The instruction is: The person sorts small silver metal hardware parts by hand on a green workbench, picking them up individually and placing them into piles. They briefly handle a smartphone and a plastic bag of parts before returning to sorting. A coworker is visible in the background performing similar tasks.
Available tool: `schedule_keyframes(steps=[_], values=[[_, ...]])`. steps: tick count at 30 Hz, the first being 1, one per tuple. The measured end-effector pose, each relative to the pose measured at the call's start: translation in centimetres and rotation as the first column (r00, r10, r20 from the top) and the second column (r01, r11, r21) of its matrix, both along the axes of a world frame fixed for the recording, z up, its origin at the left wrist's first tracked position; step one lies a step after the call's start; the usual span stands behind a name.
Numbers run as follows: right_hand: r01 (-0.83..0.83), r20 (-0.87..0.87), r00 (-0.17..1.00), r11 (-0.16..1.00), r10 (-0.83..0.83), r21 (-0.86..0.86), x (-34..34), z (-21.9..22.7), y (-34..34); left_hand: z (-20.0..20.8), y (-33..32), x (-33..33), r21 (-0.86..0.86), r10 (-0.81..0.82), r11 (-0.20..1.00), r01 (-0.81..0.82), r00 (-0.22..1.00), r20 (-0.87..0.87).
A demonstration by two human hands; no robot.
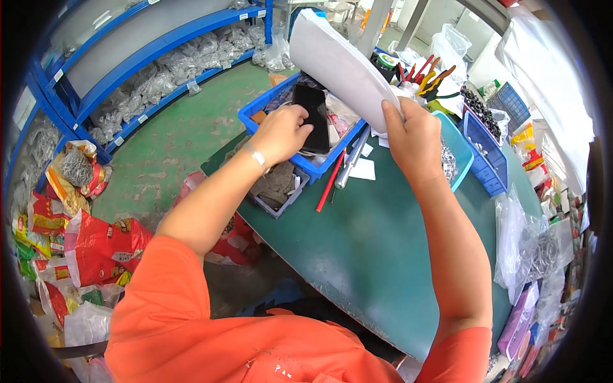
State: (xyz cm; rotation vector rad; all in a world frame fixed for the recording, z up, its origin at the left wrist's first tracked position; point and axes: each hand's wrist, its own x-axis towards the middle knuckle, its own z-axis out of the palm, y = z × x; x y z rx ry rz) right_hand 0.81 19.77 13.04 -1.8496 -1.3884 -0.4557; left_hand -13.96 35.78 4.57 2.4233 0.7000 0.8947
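Observation:
My right hand (414, 137) grips a folded stack of white paper sheets (341, 60) at its lower right corner, holding it up over the far part of the table. My left hand (281, 134) is closed at the left edge of a black smartphone (311, 115), fingers bent against it. The phone lies tilted in a blue plastic basket (313, 167) among small mixed items. The paper hides the basket's far right part. A red pen (331, 180) and a screwdriver with a pale handle (348, 169) lie just right of the basket.
The green table (389, 242) bears a teal bin (465, 156) and a blue bin (488, 159) of metal parts, with pliers (424, 76) behind. A smaller tray (278, 191) adjoins the basket. Blue shelving (159, 51) holds bagged parts; red sacks (102, 246) lie at left.

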Motion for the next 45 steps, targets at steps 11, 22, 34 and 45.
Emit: schedule_keyframes(steps=[11,22,34,45], values=[[0.051,-0.218,0.975,0.995,-0.032,0.083,1.2,-0.9,0.3,3.1,3.0,3.9,-0.150,0.078,0.971,-0.185,0.842,-0.534],[0.050,-0.376,0.927,0.993,-0.008,0.104,1.7,-1.5,1.1,-0.2,5.3,1.5,-0.902,0.244,0.336,0.270,0.900,0.360],[0.044,-0.529,0.848,0.991,0.030,0.127,0.9,-1.6,1.5,1.0,0.4,-5.5,-0.417,0.276,-0.032,0.908,0.409,0.870],[-0.166,-0.060,0.984,0.986,0.167,0.020,-2.6,-7.2,0.2,2.2,-7.9,-6.8,-0.342,0.370,-0.156,0.926,0.376,0.850]])
